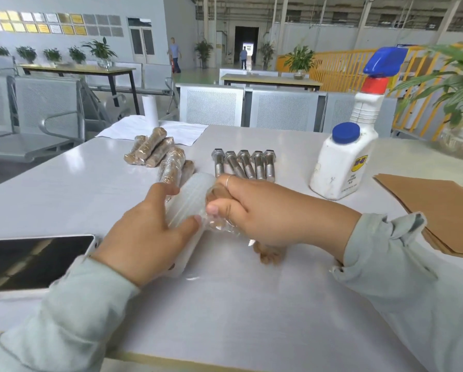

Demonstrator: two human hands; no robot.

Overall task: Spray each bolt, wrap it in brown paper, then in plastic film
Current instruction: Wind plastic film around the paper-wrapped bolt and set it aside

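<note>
1. White tabletop (252, 304) carries your whole job, and at its middle your two hands meet over one bolt, the point every other item here is placed from.

2. Brown paper sheets (439, 210) lie stacked to the right of that hold, near your right sleeve, probably kept there so the next sheet comes easily to hand.

3. Beyond the hold and to its right stands the white spray bottle (343, 162), blue trigger head up, near enough for the next spraying.

4. Your left hand (150, 232) curls round the plastic film roll (190, 208), thumb and fingers on its barrel, seemingly to steady it while film pays out toward the bolt.

5. Your right hand (257, 208) closes round the paper-wrapped bolt (265, 251), whose brown end sticks out below the palm. Clear film bunches between thumb and roll, so this looks like the film stage for this piece.

6. Just beyond your left hand lie the finished bundles (160, 154), brown paper under shiny film, piled together on the done side.

7. Just beyond your right knuckles sits the row of five bare bolts (245, 163), heads away from you, side by side, apparently queued in order and not yet wrapped.

8. On your right ring finger, a thin ring (228, 181) shows.
</note>
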